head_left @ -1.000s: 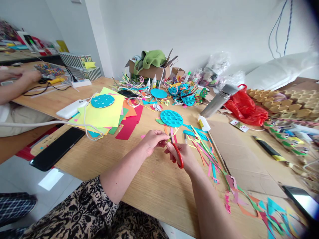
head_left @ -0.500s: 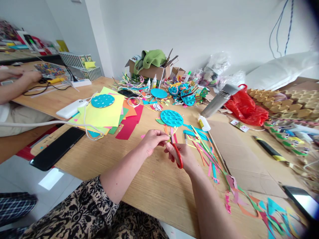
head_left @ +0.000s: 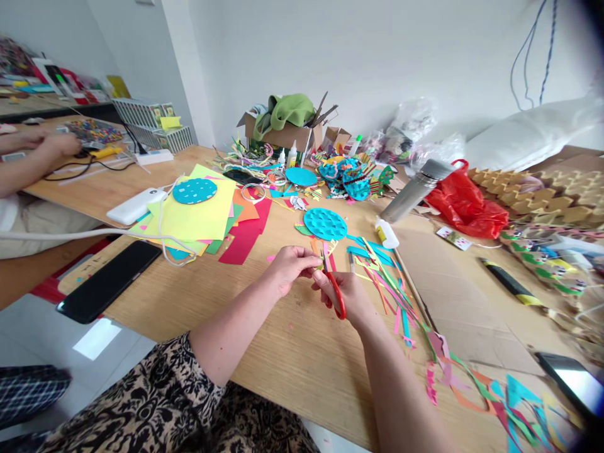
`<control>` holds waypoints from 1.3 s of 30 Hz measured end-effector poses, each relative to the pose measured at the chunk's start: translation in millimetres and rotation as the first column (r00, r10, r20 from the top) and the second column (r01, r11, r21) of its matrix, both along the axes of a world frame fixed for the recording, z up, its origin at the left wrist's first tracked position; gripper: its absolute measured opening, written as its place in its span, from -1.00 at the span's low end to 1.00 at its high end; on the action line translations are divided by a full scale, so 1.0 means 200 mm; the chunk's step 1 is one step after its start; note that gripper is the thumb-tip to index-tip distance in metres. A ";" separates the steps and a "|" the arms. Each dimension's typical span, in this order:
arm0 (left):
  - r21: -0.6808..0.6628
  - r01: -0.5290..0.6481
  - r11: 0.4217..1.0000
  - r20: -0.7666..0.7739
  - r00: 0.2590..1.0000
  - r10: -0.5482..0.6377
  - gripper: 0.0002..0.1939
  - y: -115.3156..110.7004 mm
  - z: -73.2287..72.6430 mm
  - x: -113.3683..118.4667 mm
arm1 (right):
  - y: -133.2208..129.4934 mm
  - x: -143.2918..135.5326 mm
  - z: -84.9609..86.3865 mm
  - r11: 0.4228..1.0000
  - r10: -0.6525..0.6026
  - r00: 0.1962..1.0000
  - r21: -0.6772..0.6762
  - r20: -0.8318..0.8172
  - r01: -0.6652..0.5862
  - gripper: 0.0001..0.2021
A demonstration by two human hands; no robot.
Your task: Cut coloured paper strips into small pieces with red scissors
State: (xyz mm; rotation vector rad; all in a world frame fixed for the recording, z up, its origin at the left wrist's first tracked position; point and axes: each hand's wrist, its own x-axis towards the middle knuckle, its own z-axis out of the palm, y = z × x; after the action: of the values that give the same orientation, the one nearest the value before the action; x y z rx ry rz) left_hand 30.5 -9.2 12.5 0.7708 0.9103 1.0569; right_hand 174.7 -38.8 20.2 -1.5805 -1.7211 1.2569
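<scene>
Red-handled scissors (head_left: 338, 296) are in my right hand (head_left: 348, 294), their blades pointing away from me. Close against the blades, my left hand (head_left: 293, 267) pinches a small yellow-green piece of paper (head_left: 319, 267), mostly covered by the fingers. Just beyond both hands lies a round blue paper piece (head_left: 325, 224) with raised scale-like flaps. A small green leaf-like shape (head_left: 303, 229) sticks out at its left edge. Colored paper strips (head_left: 384, 277) are scattered to the right of my right hand.
Colored paper sheets (head_left: 198, 214) and a black phone (head_left: 111, 280) lie at left. A steel flask (head_left: 415, 189), a glue bottle (head_left: 387, 233), a cardboard sheet (head_left: 453, 296) and a cutter knife (head_left: 512, 281) are at right. Another person's hands (head_left: 59, 143) work at far left.
The scissor blades look slightly more apart, with my hands in nearly the same place. At far left, the other person's hand has shifted slightly.
</scene>
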 end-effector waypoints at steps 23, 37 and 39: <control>0.019 0.029 0.999 0.027 0.999 -0.030 -0.87 -0.01 0.00 0.00 | -0.01 -0.01 0.02 0.999 -0.018 1.000 -0.033 -0.012 0.017 -0.50; 0.028 0.042 0.999 0.029 0.999 -0.043 -0.85 -0.01 0.00 -0.01 | 0.00 -0.01 0.01 0.999 -0.029 0.999 -0.036 -0.018 0.029 -0.48; 0.020 0.039 0.999 0.033 0.999 -0.040 -0.86 -0.01 0.00 -0.01 | 0.00 -0.01 0.01 0.999 -0.033 0.999 -0.031 -0.022 0.032 -0.49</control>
State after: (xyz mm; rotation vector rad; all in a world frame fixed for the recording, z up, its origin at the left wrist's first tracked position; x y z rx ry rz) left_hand 29.0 -10.5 13.0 0.7824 0.8545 1.0424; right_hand 172.1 -39.5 23.1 -1.5994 -1.6635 1.2864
